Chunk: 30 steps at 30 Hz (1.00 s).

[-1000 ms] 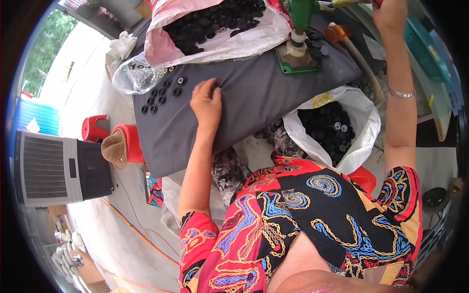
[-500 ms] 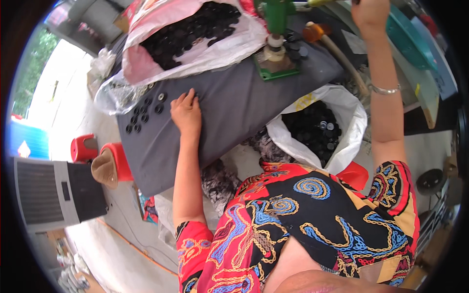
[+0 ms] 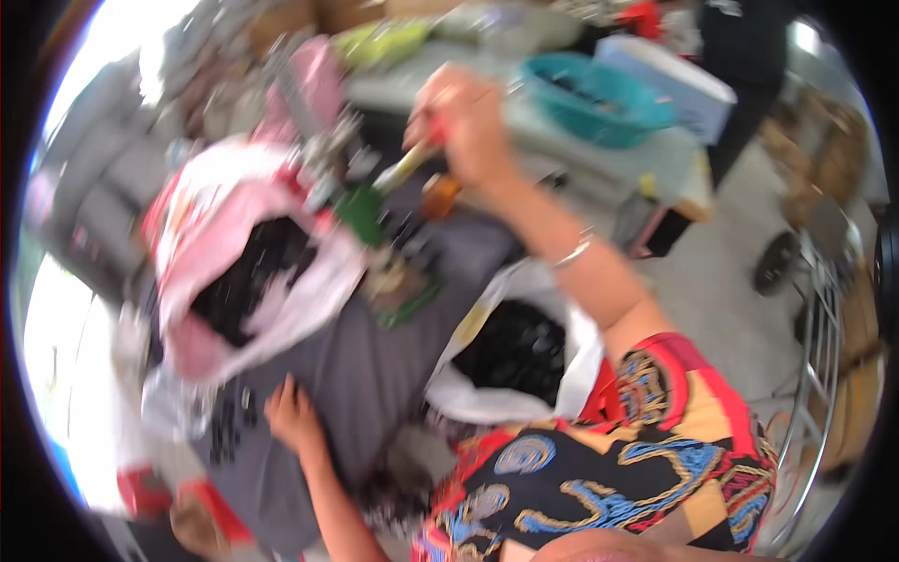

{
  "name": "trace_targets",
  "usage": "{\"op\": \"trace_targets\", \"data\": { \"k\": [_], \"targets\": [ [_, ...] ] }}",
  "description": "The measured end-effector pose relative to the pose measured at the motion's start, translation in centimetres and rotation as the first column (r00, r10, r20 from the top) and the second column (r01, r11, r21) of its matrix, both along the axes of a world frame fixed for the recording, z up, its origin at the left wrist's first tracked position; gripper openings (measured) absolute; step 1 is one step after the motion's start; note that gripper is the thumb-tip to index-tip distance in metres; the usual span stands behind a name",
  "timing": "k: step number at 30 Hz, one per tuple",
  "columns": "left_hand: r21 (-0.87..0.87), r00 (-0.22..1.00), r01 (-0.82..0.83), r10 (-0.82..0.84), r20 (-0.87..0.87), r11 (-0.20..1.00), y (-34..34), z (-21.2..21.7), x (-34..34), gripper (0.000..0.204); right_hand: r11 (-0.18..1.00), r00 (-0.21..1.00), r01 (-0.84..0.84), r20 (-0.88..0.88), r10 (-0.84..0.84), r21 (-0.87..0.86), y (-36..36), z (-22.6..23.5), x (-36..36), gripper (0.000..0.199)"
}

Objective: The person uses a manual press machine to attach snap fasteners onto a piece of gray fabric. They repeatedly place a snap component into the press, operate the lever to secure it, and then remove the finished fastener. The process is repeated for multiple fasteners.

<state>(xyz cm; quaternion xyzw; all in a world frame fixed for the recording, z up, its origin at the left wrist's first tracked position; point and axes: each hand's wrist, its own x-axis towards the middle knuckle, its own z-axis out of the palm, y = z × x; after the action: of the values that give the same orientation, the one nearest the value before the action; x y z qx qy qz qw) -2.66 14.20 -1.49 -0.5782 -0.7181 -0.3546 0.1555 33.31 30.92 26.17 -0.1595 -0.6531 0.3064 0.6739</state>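
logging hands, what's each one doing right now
left hand: open, flat on the grey cloth by small black parts
right hand: closed on a lever handle

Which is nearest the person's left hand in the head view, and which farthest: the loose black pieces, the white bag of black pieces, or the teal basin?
From the left hand:
1. Loose black pieces, just left.
2. White bag, to the right.
3. Teal basin, far, upper right.

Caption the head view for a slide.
Left hand rests on the grey table beside small black parts; right hand grips a raised lever handle.
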Motion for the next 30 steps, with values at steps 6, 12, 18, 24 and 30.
{"op": "trace_targets", "data": {
  "k": [6, 12, 18, 24, 30],
  "targets": [
    [0.042, 0.991, 0.06, -0.065, 0.113, 0.997, 1.5, 1.6, 1.2, 0.028, 0.996, 0.996, -0.071, -0.064, 0.067, -0.055, 1.6, -0.6, 1.9, 0.028],
    [0.016, 0.996, 0.042, -0.043, 0.073, 0.999, 1.9, 0.7, 1.5, 0.027, 0.996, 0.996, -0.061, -0.063, 0.057, -0.066, 1.5, -0.6, 2.2, 0.027],
    [-0.055, 0.992, -0.066, 0.06, -0.109, 0.996, 0.0, 0.4, -0.2, 0.031, 0.988, 0.989, -0.107, -0.114, 0.094, -0.114, 1.9, -1.1, 0.2, 0.025],
    [0.112, 0.995, 0.078, -0.085, 0.061, 0.991, 1.9, 1.9, 2.0, 0.028, 0.993, 0.999, -0.028, -0.021, 0.026, -0.114, 3.8, 0.1, 1.9, 0.03],
    [0.13, 0.818, 0.314, -0.337, 0.466, 0.941, 7.0, 6.6, 14.0, 0.05, 0.994, 0.998, -0.058, -0.028, 0.056, -0.09, 3.7, 1.1, 1.8, 0.029]
  ]
}}
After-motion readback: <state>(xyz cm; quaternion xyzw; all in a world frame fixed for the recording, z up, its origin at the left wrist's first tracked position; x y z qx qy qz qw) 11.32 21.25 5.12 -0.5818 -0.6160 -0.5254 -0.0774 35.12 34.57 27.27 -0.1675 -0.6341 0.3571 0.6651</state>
